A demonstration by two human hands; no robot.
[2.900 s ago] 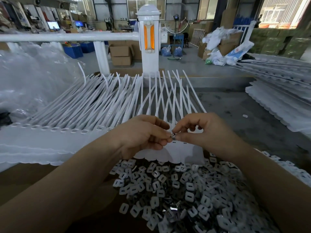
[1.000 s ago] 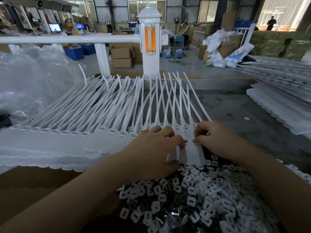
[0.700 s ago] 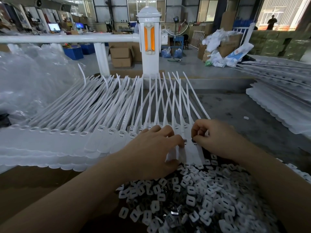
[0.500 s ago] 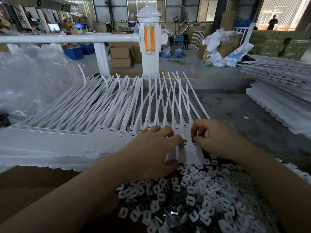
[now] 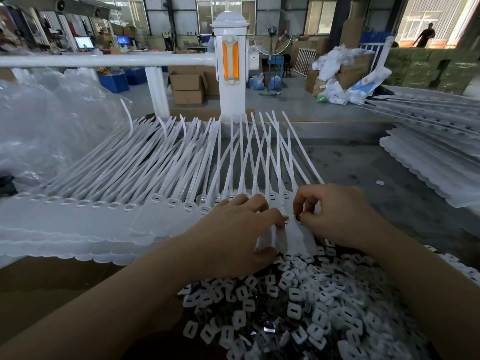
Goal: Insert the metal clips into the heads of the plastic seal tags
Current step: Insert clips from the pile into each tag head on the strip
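A long row of white plastic seal tags lies fanned across the table, slotted heads towards me. My left hand rests on the rightmost tags, fingers on top and thumb under their flat ends, index tip beside one head. My right hand is just right of it, thumb and forefinger pinched at that head. A small metal clip shows between the two fingertips. Below lies a heap of white inserts and shiny metal clips.
The heap fills a brown cardboard box at the front. A clear plastic bag bulges at left. More stacked tags lie at right on the grey tabletop. A white post with orange reflectors stands behind.
About three seconds ago both hands held a clip in the air; they have come down onto the rightmost tag heads. In the last second my right fingers curled in slightly.
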